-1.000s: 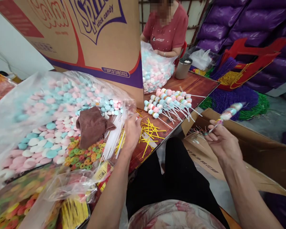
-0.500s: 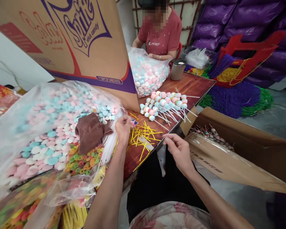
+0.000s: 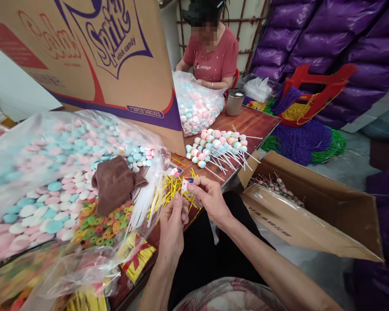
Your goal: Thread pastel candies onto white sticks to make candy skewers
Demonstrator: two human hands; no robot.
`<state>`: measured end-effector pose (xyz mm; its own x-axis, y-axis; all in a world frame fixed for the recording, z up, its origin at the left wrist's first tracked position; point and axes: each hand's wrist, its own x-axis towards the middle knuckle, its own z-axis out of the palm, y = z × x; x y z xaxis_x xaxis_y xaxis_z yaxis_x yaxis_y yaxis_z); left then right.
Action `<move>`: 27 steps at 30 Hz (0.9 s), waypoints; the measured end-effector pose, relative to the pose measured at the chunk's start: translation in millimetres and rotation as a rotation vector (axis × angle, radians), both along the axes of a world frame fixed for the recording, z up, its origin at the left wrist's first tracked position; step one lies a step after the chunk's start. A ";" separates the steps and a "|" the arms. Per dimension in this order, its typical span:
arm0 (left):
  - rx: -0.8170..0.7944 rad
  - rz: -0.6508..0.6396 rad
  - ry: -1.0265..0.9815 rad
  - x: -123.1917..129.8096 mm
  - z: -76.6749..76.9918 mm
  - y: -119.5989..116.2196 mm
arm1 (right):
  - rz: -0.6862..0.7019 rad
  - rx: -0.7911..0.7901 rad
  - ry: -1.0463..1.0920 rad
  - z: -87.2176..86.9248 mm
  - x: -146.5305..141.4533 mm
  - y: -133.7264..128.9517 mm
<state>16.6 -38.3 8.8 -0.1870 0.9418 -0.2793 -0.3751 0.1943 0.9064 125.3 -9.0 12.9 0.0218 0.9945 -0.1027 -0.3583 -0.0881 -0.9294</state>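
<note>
Printed wrapper (image 3: 186, 186) is sitting pinched between the thumb and fingers of the right hand (image 3: 211, 201), above the near edge of the table (image 3: 261, 119). The left hand (image 3: 174, 218) is hovering just beside it, fingers drawn together; from here I cannot tell whether they are gripping anything. Gold twist ties (image 3: 172, 186) are lying scattered underneath, and white sticks (image 3: 141, 211) are bunching beside a brown cloth (image 3: 112, 185). Further off, marshmallow skewers (image 3: 210, 144) are resting in a pile, while a tall carton (image 3: 116, 90) is blocking part of the far side, where a co-worker (image 3: 212, 60) is sitting.
</note>
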 end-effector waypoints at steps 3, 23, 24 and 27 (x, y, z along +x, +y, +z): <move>-0.159 -0.087 -0.422 -3.3 2.2 6.5 | 0.031 0.104 -0.117 5.2 2.7 -5.0; 0.189 0.240 -0.183 10.7 -5.4 25.6 | -0.063 0.073 -0.164 -16.8 -3.5 -8.8; 0.174 0.239 -0.211 10.7 -5.1 23.7 | -0.068 0.075 -0.174 -17.1 -4.5 -8.2; 0.040 0.181 -0.365 6.0 -4.1 18.9 | -0.065 0.080 -0.221 -17.1 -5.6 -8.0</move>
<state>22.5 -19.4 4.7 -0.2461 0.9144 -0.3215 -0.6986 0.0626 0.7128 119.7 -17.0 -4.2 0.0991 0.9950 -0.0097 -0.1485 0.0051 -0.9889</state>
